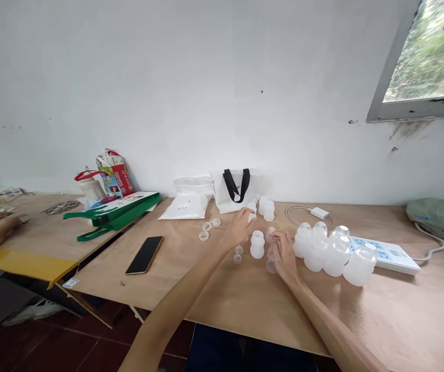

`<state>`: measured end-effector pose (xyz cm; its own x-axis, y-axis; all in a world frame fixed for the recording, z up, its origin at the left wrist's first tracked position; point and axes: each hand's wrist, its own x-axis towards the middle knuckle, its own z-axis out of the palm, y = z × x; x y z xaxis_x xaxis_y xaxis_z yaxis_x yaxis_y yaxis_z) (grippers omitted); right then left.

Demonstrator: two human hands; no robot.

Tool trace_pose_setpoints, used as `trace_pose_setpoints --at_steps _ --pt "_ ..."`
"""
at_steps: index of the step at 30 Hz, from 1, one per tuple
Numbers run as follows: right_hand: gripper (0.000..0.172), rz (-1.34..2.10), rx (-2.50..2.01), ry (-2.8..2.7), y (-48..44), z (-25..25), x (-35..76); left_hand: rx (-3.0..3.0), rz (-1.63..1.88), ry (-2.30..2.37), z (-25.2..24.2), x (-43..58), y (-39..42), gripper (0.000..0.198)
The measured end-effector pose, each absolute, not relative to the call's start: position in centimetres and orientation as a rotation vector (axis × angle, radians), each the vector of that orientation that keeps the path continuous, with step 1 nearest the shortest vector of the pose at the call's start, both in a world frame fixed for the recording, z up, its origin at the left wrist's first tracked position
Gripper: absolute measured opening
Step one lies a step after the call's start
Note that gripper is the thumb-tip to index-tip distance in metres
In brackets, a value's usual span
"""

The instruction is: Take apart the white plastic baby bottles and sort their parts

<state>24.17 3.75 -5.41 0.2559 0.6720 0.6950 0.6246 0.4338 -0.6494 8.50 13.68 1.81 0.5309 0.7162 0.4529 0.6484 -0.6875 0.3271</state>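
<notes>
At the far side of the near objects, my left hand [241,225] has its fingers closed around a small frosted white plastic bottle [251,214]. My right hand [284,253] is lower and to the right, its fingertips pinched at a clear plastic cap [271,234]. Another clear cap [271,264] lies beside that hand, partly covered by it. Between both hands stands an open frosted bottle [257,245] with a waisted shape. Small clear round pieces [238,253] lie just left of it.
Several capped bottles [336,254] stand at right by a white power strip [386,256]. Further bottles [267,208] stand behind, near a white bag [222,199]. White rings [204,235], a phone [144,255] and a green bag [117,219] lie left. Another person's hand [8,225] is far left.
</notes>
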Motion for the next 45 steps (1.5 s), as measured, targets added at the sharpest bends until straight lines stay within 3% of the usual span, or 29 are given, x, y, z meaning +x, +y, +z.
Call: trace_pose_setpoints --at_steps 7,15,17,25,28,37,45 --pt "0.024 0.079 -1.179 -1.435 3.6 -5.0 24.1 2.664 0.675 1.365 1.2 10.6 19.4 0.045" --pt "0.023 0.078 -1.173 -1.454 3.7 -5.1 24.0 2.516 0.655 1.417 0.3 11.8 20.9 0.022" --pt "0.024 0.061 -1.172 -1.454 3.7 -5.1 24.1 2.48 0.714 1.415 0.3 11.6 20.8 0.012" --pt "0.025 0.011 -1.156 -1.443 3.6 -5.0 24.3 2.336 1.226 1.359 4.0 8.8 16.4 0.02" --pt "0.025 0.016 -1.164 -1.414 3.5 -4.8 24.1 2.3 1.42 1.076 4.5 6.4 12.4 0.012" --pt "0.026 0.017 -1.181 -1.416 3.7 -5.2 23.9 2.639 0.885 0.833 0.4 4.2 4.9 0.012" --pt "0.027 0.027 -1.195 -1.418 3.8 -5.5 24.2 2.599 0.837 0.841 0.1 4.4 5.1 0.025"
